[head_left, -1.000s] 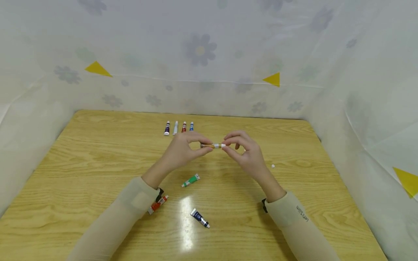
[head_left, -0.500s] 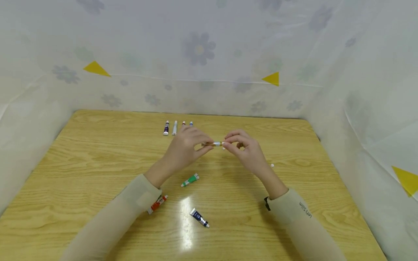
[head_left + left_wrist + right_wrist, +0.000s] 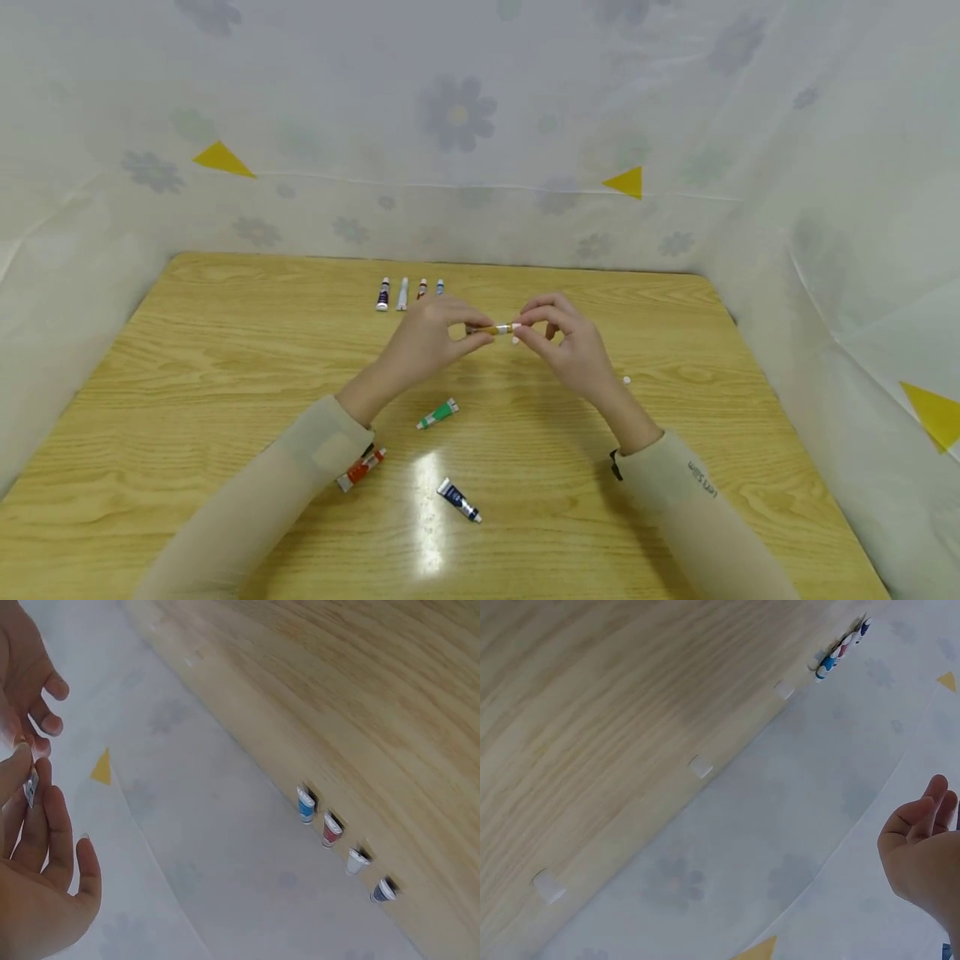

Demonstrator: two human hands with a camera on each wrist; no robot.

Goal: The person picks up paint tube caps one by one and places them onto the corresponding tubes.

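Small yellow paint tube [image 3: 496, 329] held level above the wooden table [image 3: 187, 367], long axis running left-right (white cap end toward the right); left hand [image 3: 423, 342] pinching its body; right hand [image 3: 564, 346] fingertips pinching the cap end

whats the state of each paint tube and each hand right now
yellow tube: held level above the table, pinched at both ends
left hand: pinches the tube's body
right hand: pinches the cap end
green tube: lying, capped
red tube: lying
dark blue tube: lying
four tubes: lying in a row
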